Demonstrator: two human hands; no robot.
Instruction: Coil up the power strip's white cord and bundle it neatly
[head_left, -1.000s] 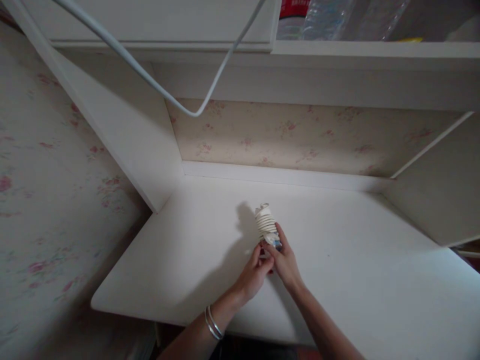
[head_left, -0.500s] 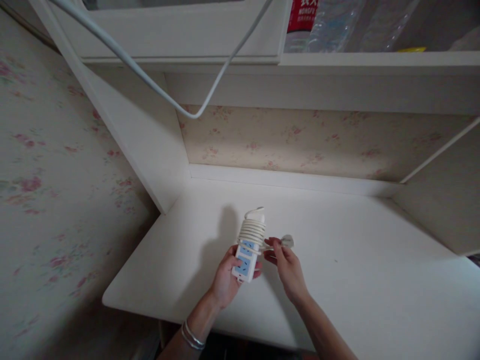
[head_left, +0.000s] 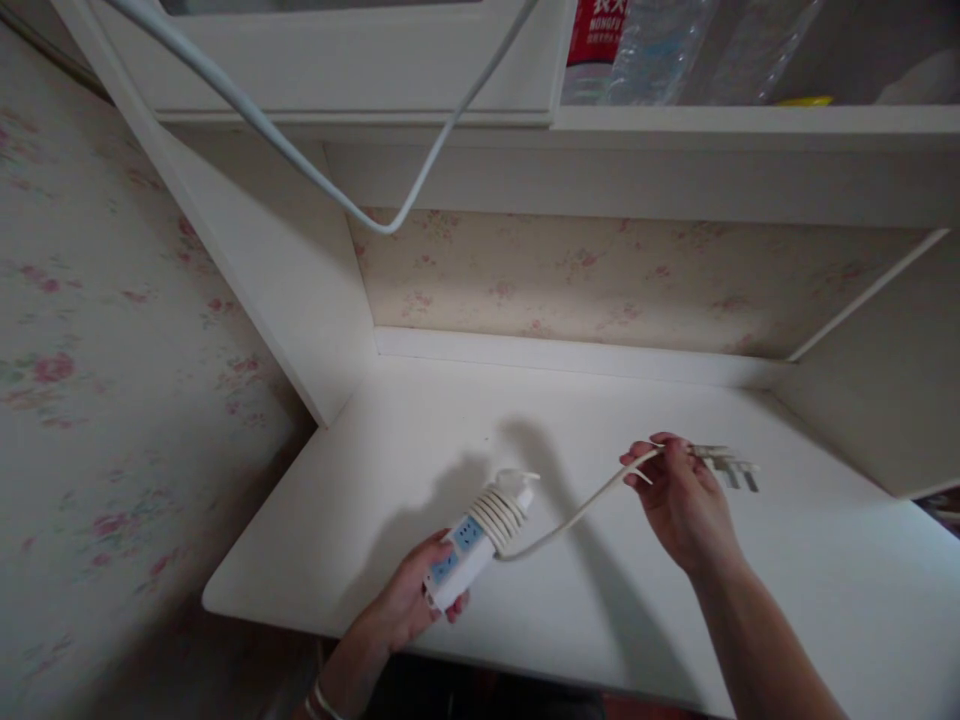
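1. The power strip (head_left: 459, 555) is in the left hand (head_left: 409, 598), tilted over the front part of the desk (head_left: 420, 430); whether it touches the surface, I cannot tell.
2. That hand is closed around the strip's lower end, the thumb on the face by the blue sockets.
3. The right hand (head_left: 690, 510) is now well out to the right, whereas half a second ago it was just beside the strip. Its fingers pinch the cord (head_left: 589, 507) near the plug (head_left: 731, 468), which is blurred.
4. A loose, sagging stretch of cord now runs between the hands, where there was only a short end before.
5. Several turns remain wound around the strip's far half, so the cord looks only partly free.
6. A thick cable (head_left: 386, 228) hangs above, well apart from both hands.
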